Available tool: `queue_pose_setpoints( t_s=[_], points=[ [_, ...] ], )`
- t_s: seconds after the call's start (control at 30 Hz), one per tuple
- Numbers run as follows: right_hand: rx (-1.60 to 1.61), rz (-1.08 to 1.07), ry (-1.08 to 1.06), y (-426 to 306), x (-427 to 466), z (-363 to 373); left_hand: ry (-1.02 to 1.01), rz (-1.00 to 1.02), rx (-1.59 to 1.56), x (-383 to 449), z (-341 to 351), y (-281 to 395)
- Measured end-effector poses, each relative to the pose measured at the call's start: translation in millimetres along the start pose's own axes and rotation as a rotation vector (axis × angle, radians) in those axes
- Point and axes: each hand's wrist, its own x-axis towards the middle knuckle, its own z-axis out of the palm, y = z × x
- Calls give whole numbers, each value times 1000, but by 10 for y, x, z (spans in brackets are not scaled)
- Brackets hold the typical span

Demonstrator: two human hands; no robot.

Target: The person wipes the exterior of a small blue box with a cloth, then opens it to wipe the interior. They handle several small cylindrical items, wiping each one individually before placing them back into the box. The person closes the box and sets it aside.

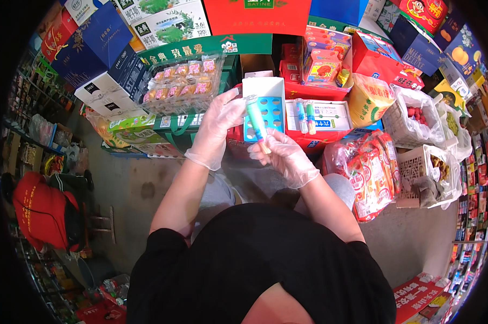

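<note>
Both my hands wear clear plastic gloves. A green-and-blue tube (256, 117) with a pale lower end slants between them. My left hand (219, 125) pinches its upper end, and the fingers of my right hand (286, 156) close round the lower part. Just behind the tube stands an open white box (264, 86) with a blue insert (271, 106) full of round holes. To its right, a blue-and-white tube (301, 116) and a green-topped tube (310, 117) lie side by side on a white printed carton (331, 113).
Clear packs of small wrapped cakes (183, 83) sit at the left. Candy boxes (325, 65) and a yellow bag (371, 99) are at the right, beside lined white baskets (414, 160). Red snack packs (371, 178) stand near my right knee. A red-covered stool (41, 210) is at far left.
</note>
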Motion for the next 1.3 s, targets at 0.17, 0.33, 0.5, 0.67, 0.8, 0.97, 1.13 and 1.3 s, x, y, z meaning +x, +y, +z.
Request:
queue_pose_setpoints(
  t_s=[0.17,0.33,0.5,0.67,0.8,0.97,1.13,1.3],
  points=[
    [257,-13,-216,-19,54,-276,-129,-120,-72,101,-194,-243],
    [191,-26,-244,-53,52,-234,-276,-130,-47,-21,62,-186],
    [204,6,-195,-20,85,-225,-307,-164,-99,-71,32,-200],
    [113,88,-1,38,103,-148,-204,-62,-50,-164,-42,-183],
    [-23,92,-9,122,138,-182,-184,-56,-2,-236,-193,-171],
    [-135,132,49,98,117,-116,-134,-17,144,-236,-362,-191],
    [-252,30,220,-81,107,-186,-18,-24,210,-147,-318,-167],
    [-324,-346,618,39,298,-667,88,99,346,346,-299,-239]
  ],
)
